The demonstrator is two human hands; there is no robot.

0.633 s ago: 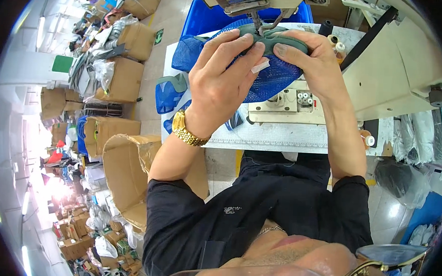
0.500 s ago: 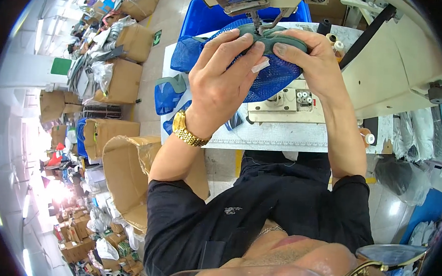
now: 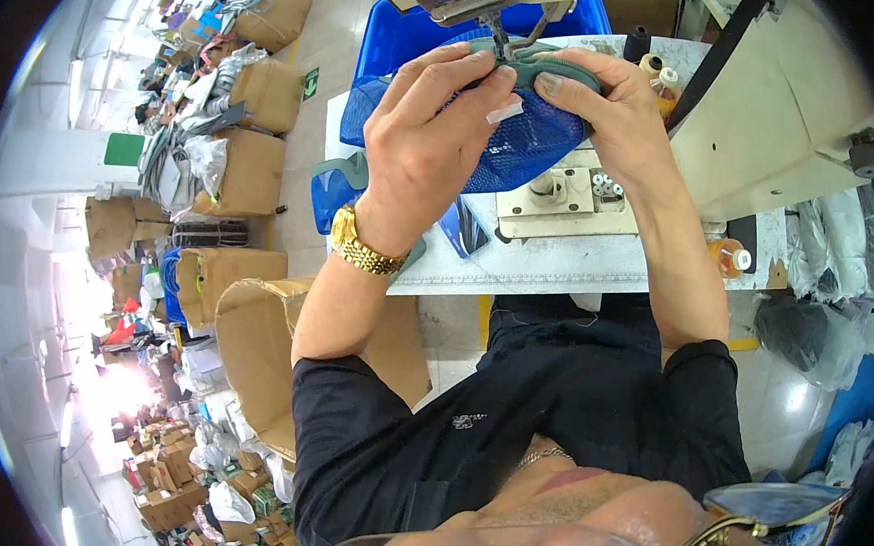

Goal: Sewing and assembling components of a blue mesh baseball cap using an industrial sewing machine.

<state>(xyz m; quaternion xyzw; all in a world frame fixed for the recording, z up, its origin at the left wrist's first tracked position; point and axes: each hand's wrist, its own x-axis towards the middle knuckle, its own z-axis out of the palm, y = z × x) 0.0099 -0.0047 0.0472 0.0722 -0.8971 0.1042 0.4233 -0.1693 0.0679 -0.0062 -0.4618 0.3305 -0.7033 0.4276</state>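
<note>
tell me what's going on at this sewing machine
A person has both hands at the sewing machine. The right hand pinches the green band of a blue mesh piece; the left hand is on the piece too. The band sits by the presser foot; whether it's being stitched can't be told.

Green-edged blue mesh (image 3: 538,140), bulging

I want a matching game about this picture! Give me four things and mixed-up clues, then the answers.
Things:
1. Wristwatch
2. Mesh piece
3. Sewing machine
4. Nearest cardboard box

Clues:
A. Cream-coloured
B. Open at the top
C. Gold-coloured
D. Held by the left hand and right hand

Right pairs: 1-C, 2-D, 3-A, 4-B.
</note>
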